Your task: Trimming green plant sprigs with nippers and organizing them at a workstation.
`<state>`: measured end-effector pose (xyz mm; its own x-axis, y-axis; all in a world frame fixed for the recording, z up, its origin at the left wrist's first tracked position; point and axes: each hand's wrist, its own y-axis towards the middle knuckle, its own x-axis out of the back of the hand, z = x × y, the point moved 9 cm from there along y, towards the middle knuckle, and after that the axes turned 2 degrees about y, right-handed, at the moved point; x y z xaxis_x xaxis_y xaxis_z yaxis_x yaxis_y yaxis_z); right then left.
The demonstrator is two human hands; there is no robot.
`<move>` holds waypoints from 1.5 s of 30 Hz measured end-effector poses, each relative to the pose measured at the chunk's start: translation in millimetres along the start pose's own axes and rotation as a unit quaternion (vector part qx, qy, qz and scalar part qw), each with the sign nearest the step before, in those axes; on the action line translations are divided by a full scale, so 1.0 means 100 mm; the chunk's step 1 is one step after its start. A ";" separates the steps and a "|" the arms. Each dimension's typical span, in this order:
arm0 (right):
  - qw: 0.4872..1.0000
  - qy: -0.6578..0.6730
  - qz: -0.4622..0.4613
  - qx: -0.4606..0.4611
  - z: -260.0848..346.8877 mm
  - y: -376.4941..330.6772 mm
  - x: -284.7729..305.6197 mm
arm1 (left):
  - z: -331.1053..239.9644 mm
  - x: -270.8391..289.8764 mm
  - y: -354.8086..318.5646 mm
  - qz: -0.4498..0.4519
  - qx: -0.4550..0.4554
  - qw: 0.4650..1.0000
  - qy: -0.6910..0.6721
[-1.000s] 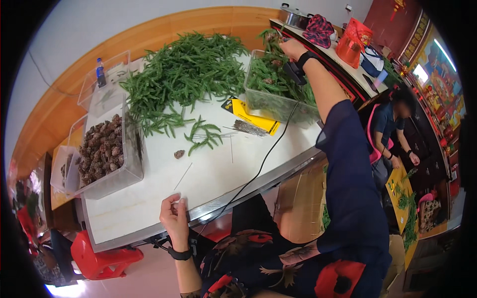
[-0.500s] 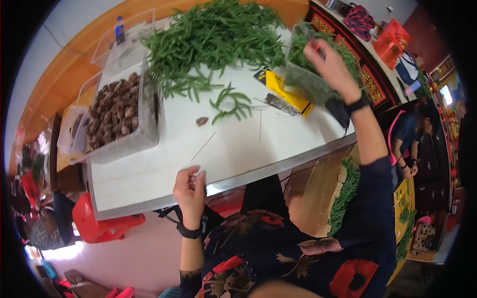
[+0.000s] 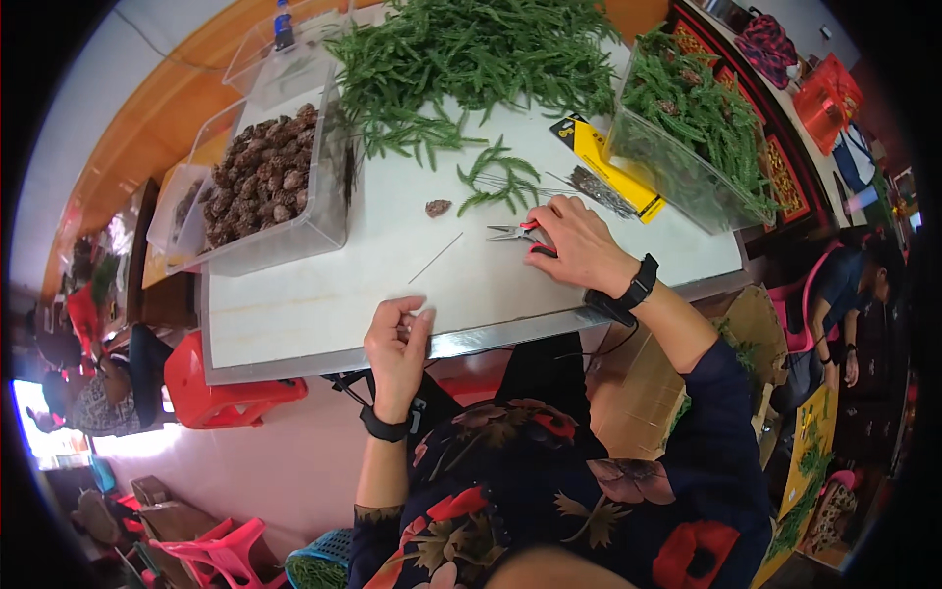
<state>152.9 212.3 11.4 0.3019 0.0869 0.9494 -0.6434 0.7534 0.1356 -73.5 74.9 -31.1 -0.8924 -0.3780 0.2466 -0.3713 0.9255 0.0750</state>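
Observation:
In my right hand (image 3: 579, 245) is a pair of red-and-black-handled pliers (image 3: 510, 234), its jaws pointing left above the white table. My left hand (image 3: 397, 344) rests by the table's front edge, fingers curled and thumb close to the index finger. A thin wire (image 3: 437, 257) ends just beyond those fingertips; I cannot tell whether they touch it. A single pine cone (image 3: 438, 208) lies farther back, beside a few green sprigs (image 3: 498, 179) with wires among them. More wires (image 3: 601, 191) lie on a yellow-and-black package (image 3: 638, 191).
A clear bin of pine cones (image 3: 329, 196) stands at the left. Across the table's back spreads a heap of green sprigs (image 3: 471, 69). A clear box (image 3: 677, 167) at the right holds greenery with cones. Below are a red stool (image 3: 231, 388) and a cardboard box (image 3: 633, 398).
My right hand has come back from the greenery box at the right to the middle of the table, still with the pliers. The left hand keeps its curled pose. The whole view has shifted.

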 end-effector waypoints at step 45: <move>0.962 -0.050 0.111 0.243 2.11 2.57 0.34 | -0.19 0.13 0.00 0.032 -0.128 0.991 -0.006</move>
<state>-150.4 271.9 138.4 0.0651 0.1291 0.9895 -0.9446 0.3278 0.0194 -80.3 70.3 -9.9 -0.9160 -0.3163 0.2467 -0.2372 0.9231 0.3027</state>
